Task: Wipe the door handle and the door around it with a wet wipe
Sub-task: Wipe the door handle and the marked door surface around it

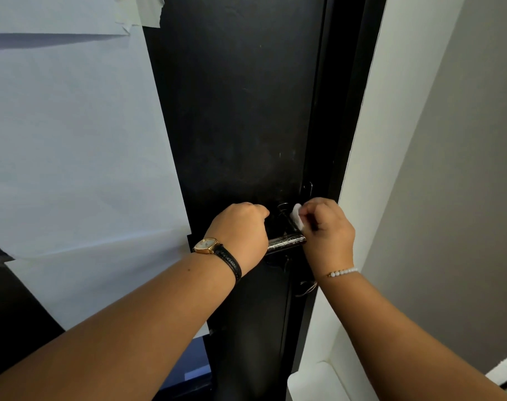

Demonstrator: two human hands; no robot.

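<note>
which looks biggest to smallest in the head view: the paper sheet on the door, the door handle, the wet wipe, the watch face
1. paper sheet, by far the largest
2. door handle, though the left hand hides part of it
3. and 4. watch face and wet wipe look alike; the right hand covers much of the wipe, so no ranking

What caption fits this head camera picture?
Right hand rubs a wet wipe above the door handle held by left hand.

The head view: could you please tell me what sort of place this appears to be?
Probably an indoor doorway in a home or office: a black door with a lever handle, painted walls, and paper sheets taped over the panel beside it.
</note>
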